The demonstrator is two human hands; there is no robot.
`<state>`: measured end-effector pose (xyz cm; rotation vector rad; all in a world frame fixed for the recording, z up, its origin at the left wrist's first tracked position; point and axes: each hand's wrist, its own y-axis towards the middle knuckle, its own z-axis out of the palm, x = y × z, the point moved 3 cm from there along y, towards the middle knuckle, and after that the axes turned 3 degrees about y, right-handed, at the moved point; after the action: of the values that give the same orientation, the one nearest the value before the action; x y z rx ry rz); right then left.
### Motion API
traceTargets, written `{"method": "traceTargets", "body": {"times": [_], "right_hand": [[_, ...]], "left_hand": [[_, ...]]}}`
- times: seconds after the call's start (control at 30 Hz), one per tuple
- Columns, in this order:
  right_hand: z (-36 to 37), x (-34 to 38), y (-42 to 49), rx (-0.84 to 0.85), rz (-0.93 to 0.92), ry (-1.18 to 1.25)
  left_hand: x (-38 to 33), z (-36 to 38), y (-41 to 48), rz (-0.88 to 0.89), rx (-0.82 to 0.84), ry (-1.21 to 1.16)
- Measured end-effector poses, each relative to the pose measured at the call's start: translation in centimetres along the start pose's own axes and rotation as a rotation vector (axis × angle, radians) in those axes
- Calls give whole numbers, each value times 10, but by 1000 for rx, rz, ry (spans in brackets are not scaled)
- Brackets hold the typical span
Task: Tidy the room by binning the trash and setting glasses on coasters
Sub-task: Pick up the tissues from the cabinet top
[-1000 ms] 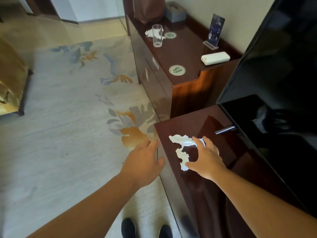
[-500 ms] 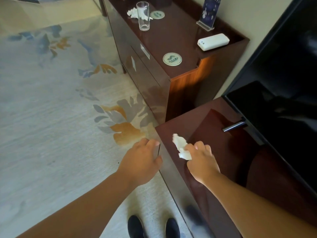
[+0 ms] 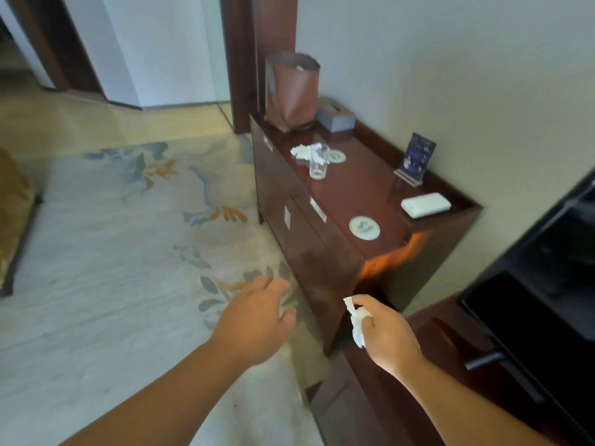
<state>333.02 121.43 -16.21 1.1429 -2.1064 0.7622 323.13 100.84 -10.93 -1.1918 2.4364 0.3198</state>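
Observation:
My right hand (image 3: 384, 336) grips a crumpled white tissue (image 3: 357, 323) in the air above the near corner of the low TV stand (image 3: 431, 336). My left hand (image 3: 257, 317) hovers over the carpet beside it, fingers relaxed and empty. On the taller wooden cabinet (image 3: 363, 188) stand a clear glass (image 3: 318, 160), another crumpled tissue (image 3: 302, 151) behind it, a round coaster (image 3: 335, 156) beside the glass and a second coaster (image 3: 364, 227) near the front end. A brown leather bin (image 3: 291, 90) stands at the cabinet's far end.
A grey tissue box (image 3: 336, 117), a blue card stand (image 3: 417, 157) and a white remote-like box (image 3: 425, 205) sit on the cabinet. A black TV (image 3: 544, 284) fills the right side. Patterned carpet (image 3: 128, 252) spreads to the left.
My right hand closed around the tissue and lifted it off the TV stand. My left hand left the stand's edge. The view rose toward the cabinet and bin.

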Motion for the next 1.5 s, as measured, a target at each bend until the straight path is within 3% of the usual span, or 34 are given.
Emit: {"method": "traceTargets", "body": {"times": [0.2, 0.33, 0.47, 0.57, 0.83, 1.1, 1.3, 1.5], "right_hand": [[-14, 76, 78, -55, -112, -173], [-19, 108, 146, -124, -141, -143], [-19, 137, 222, -94, -156, -78], [-17, 158, 271, -64, -194, -183], [-3, 184, 360, -14, -145, -28], [17, 218, 439, -30, 21, -124], [19, 231, 487, -110, 63, -166], [-3, 227, 532, -288, -12, -205]], "left_hand": [[29, -57, 73, 0, -102, 58], [43, -74, 141, 12, -126, 69], [57, -92, 209, 5, -121, 89], [73, -106, 259, 10, -125, 111], [123, -96, 387, 55, -39, 86], [166, -94, 529, 254, 51, 38], [174, -87, 614, 384, 128, 94], [147, -44, 665, 459, 238, 160]]}}
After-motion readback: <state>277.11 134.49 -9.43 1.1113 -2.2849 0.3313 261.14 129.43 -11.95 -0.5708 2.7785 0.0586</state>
